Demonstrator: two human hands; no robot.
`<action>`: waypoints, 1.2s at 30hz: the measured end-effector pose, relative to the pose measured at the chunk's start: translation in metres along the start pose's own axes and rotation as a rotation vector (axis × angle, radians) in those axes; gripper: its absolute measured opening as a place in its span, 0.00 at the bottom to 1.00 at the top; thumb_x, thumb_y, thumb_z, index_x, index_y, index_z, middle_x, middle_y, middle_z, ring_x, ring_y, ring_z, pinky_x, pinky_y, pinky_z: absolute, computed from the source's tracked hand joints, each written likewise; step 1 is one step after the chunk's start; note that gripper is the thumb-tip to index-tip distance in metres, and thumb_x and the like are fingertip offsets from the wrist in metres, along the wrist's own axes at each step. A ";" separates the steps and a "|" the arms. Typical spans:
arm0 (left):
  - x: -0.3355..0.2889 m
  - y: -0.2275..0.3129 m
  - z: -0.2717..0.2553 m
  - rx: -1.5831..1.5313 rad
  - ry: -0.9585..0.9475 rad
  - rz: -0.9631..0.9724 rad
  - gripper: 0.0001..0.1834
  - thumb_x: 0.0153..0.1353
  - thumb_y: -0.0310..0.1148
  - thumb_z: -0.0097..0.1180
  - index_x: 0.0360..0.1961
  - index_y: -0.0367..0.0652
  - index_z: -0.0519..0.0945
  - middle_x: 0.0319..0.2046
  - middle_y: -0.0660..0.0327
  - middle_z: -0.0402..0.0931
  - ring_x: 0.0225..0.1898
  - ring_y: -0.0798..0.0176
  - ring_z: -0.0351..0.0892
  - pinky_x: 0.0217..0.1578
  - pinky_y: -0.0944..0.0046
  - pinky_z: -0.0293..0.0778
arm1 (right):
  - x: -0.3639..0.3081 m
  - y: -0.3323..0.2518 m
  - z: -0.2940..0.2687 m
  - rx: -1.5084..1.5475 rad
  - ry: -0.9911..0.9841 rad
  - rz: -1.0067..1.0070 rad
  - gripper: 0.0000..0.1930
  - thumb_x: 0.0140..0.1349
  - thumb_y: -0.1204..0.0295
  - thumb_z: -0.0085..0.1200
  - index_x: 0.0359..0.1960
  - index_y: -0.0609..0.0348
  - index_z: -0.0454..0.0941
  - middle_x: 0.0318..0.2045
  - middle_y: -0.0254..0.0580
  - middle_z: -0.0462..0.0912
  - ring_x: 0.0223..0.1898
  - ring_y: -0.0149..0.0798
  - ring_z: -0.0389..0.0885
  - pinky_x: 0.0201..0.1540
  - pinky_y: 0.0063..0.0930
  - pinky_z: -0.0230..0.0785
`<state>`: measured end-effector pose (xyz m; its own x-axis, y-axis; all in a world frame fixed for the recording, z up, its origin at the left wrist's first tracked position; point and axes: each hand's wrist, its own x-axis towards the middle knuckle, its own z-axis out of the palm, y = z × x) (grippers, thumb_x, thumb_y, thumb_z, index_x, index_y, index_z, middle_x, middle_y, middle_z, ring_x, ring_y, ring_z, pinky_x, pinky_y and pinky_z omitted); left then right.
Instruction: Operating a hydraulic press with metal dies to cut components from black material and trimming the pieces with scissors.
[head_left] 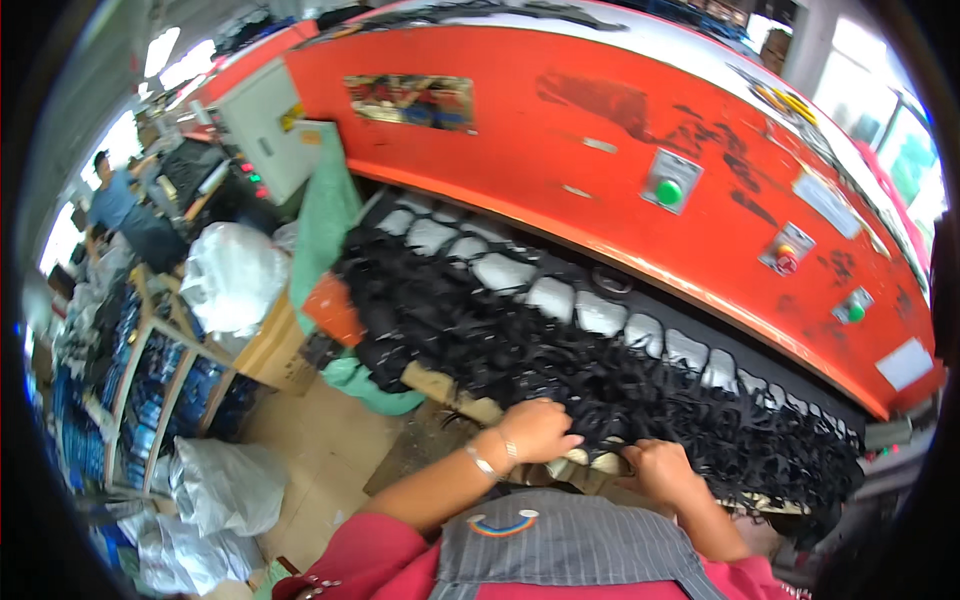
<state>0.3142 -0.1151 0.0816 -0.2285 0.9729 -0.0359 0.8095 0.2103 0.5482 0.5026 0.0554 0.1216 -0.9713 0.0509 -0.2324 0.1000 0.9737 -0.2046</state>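
Note:
A thick, tangled heap of black strips (pixel 590 375) hangs along the front of the red machine. They look like soft sheet material left in a web of loops. At its near edge, my left hand (pixel 535 430) is closed with its fingers in the strips, thumb pointing right. A short way to the right, my right hand (pixel 660 468) is closed on the same edge, thumb side toward the left. Between the hands, pale rounded pieces (pixel 608 462) show under the black. The fingertips of both hands are partly hidden.
Behind the heap, a row of silvery-white openings (pixel 548 298) runs below the machine's red front panel (pixel 500 130), which carries a green button (pixel 669 192) and a red knob (pixel 786 260). At left stand a wooden rack (pixel 150 400), plastic bags (pixel 228 485) and a cardboard box (pixel 275 350). A person (pixel 125 205) is farther back.

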 end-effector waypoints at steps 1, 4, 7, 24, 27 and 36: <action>0.014 -0.016 -0.017 -0.046 -0.226 -0.032 0.19 0.60 0.48 0.53 0.31 0.43 0.85 0.31 0.54 0.80 0.38 0.50 0.80 0.39 0.53 0.75 | 0.021 0.015 -0.024 0.097 -0.192 -0.024 0.18 0.51 0.54 0.62 0.33 0.55 0.83 0.32 0.47 0.83 0.36 0.50 0.82 0.36 0.43 0.75; 0.067 -0.042 -0.055 -0.197 0.104 -0.013 0.13 0.58 0.44 0.57 0.31 0.47 0.84 0.33 0.59 0.80 0.37 0.52 0.79 0.38 0.56 0.75 | 0.106 0.061 -0.074 0.306 0.104 -0.043 0.15 0.56 0.55 0.58 0.35 0.52 0.82 0.31 0.48 0.82 0.35 0.55 0.81 0.37 0.45 0.73; 0.158 -0.073 -0.057 -0.122 0.550 0.142 0.12 0.54 0.39 0.61 0.37 0.46 0.81 0.35 0.58 0.78 0.38 0.50 0.76 0.40 0.54 0.73 | 0.220 0.122 -0.106 -0.139 0.462 -0.233 0.23 0.50 0.69 0.61 0.51 0.51 0.75 0.39 0.42 0.81 0.41 0.48 0.80 0.40 0.41 0.73; 0.264 -0.111 -0.037 -0.161 0.858 0.194 0.10 0.54 0.36 0.63 0.33 0.43 0.78 0.38 0.56 0.65 0.44 0.51 0.63 0.48 0.56 0.62 | 0.380 0.197 -0.108 -0.218 0.105 -0.606 0.09 0.55 0.68 0.54 0.36 0.57 0.76 0.41 0.38 0.77 0.50 0.43 0.76 0.46 0.36 0.74; 0.252 -0.113 -0.014 -0.481 0.837 -0.031 0.40 0.49 0.41 0.70 0.61 0.44 0.65 0.43 0.55 0.68 0.46 0.59 0.69 0.44 0.63 0.72 | 0.350 0.202 -0.116 -0.279 0.288 -0.450 0.10 0.56 0.62 0.53 0.31 0.54 0.77 0.34 0.34 0.78 0.44 0.42 0.79 0.42 0.37 0.76; 0.237 -0.114 -0.007 0.106 0.547 0.112 0.18 0.55 0.34 0.58 0.48 0.45 0.81 0.37 0.61 0.72 0.47 0.55 0.68 0.49 0.56 0.67 | 0.246 0.232 -0.046 0.160 0.321 0.544 0.21 0.64 0.57 0.45 0.48 0.63 0.75 0.36 0.60 0.82 0.41 0.54 0.82 0.48 0.43 0.73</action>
<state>0.1642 0.0906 0.0166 -0.3620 0.8041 0.4715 0.8883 0.1442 0.4361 0.2769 0.3036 0.0605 -0.7865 0.6153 -0.0527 0.6028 0.7462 -0.2827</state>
